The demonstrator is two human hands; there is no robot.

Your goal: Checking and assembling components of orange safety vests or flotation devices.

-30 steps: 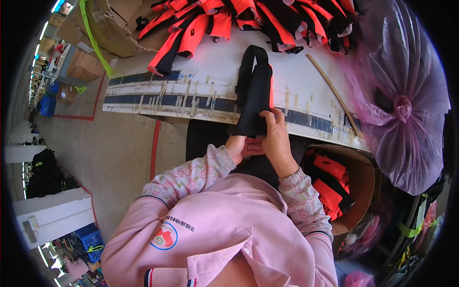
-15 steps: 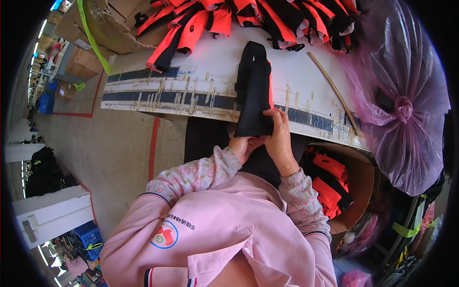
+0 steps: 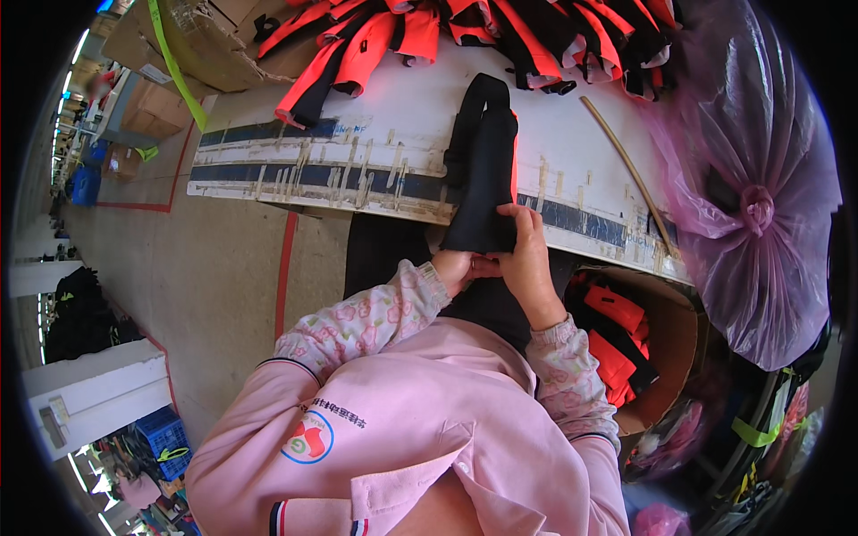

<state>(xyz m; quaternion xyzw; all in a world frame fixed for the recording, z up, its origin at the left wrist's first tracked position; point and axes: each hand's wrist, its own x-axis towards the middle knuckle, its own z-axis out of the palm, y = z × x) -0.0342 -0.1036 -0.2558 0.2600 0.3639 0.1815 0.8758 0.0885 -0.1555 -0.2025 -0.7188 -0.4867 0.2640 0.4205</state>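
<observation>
A black fabric piece with an orange underside (image 3: pixel 483 192) lies over the table's near edge, its strap loop pointing toward the far side. The orange shows only as a strip along its right side. At its near end, my right hand (image 3: pixel 529 272) pinches the right corner, with the fingers on top of the cloth. My left hand (image 3: pixel 455 269) is closed at the lower edge of the same piece, its fingers partly hidden under the cloth and meeting those of the right hand.
Many similar orange-and-black pieces (image 3: pixel 371 54) are heaped along the table's (image 3: pixel 411 134) far side. A thin wooden stick (image 3: pixel 628 170) lies to the right. Beyond it hangs a knotted purple plastic bag (image 3: pixel 760 268). An open carton (image 3: pixel 670 344) below holds more pieces. Another carton (image 3: pixel 192 49) stands far left.
The fabric piece has shifted slightly to the right and tilts a little more. Both hands keep nearly the same hold at its near end.
</observation>
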